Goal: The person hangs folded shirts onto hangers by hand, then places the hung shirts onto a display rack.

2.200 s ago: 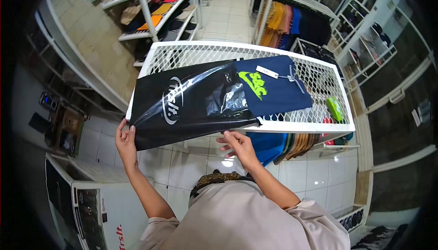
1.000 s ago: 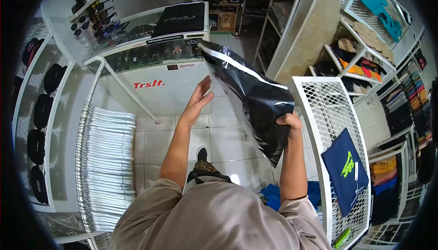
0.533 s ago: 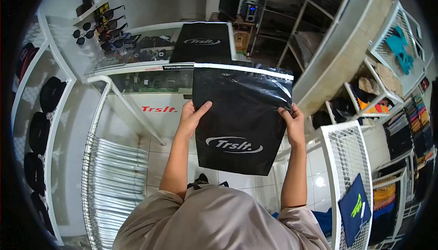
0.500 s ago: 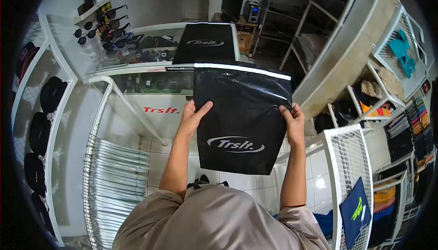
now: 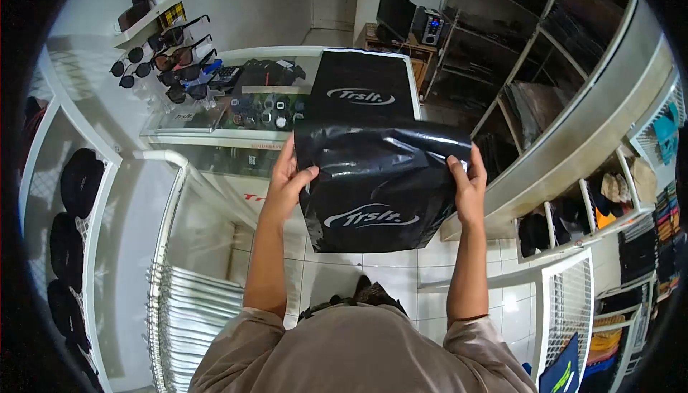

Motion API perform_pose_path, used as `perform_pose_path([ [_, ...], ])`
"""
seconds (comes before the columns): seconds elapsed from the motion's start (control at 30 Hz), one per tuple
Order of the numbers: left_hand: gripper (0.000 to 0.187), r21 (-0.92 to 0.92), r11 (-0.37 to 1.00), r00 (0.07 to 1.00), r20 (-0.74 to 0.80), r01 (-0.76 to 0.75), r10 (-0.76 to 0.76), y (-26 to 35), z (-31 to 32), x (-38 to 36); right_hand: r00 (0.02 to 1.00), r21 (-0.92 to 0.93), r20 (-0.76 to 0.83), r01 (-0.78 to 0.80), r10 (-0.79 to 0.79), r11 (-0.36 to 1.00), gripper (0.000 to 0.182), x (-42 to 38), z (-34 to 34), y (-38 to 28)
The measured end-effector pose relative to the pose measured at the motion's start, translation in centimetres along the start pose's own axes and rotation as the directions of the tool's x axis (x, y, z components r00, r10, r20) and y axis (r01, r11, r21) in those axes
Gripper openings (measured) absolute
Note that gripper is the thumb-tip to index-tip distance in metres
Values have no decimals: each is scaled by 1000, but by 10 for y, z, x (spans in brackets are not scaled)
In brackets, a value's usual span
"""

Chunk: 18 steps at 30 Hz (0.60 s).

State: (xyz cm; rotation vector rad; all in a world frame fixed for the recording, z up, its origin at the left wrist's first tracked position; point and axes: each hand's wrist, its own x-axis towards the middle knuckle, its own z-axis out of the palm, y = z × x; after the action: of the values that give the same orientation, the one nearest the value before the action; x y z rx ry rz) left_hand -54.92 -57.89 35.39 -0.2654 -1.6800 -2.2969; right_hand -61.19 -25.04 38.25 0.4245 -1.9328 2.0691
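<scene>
A glossy black plastic mailer bag (image 5: 380, 185) with a silver "Trslt." logo hangs in front of me, held at both sides. My left hand (image 5: 288, 178) pinches its left edge, thumb on the front face. On the right edge, my right hand (image 5: 469, 181) grips it the same way. The bag's upper part is bent, and its white top strip does not show. Behind it, a second black mailer bag (image 5: 362, 81) with the same logo lies flat on the glass display counter (image 5: 158, 135).
Sunglasses (image 5: 179, 56) stand on a rack at the counter's left end, near several watches (image 5: 276, 110) under the glass. A white rail with hangers (image 5: 197, 300) is at lower left, beside shelves of black caps (image 5: 80, 181). A white mesh rack (image 5: 570, 300) stands at right.
The held bag's top has bent over, hiding its white strip, and its lower edge sits higher. My view has shifted, bringing more of the counter into sight.
</scene>
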Motion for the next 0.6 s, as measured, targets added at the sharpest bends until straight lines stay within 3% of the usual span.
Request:
perform_pose_path([
  [0.13, 76, 98, 991, 995, -35, -91, 95, 18, 0, 73, 993, -67, -9, 119, -119, 991, 48, 71, 22, -8],
  [0.23, 73, 176, 983, 999, 1, -50, 50, 24, -9, 143, 999, -31, -20, 30, -31, 999, 47, 133, 36, -8],
  [0.37, 63, 224, 967, 986, -84, -123, 145, -8, -30, 250, 999, -87, 3, 49, -49, 995, 44, 242, 44, 51],
  [0.43, 58, 188, 982, 993, -115, -17, 39, -35, -49, 296, 1000, -167, -10, -18, 16, 986, 39, 290, 49, 97],
  [0.47, 36, 229, 973, 990, -135, -11, 43, -63, -63, 315, 996, -114, 34, 82, -78, 990, 40, 312, 52, 134],
  [0.53, 24, 714, 698, 995, -95, 53, 22, -92, -85, 337, 999, -354, -26, -39, 31, 934, 47, 346, 46, 226],
  [0.6, 29, 951, 305, 980, -107, 51, 169, -153, -117, 355, 987, -556, -69, -159, 145, 816, 51, 327, 59, 218],
])
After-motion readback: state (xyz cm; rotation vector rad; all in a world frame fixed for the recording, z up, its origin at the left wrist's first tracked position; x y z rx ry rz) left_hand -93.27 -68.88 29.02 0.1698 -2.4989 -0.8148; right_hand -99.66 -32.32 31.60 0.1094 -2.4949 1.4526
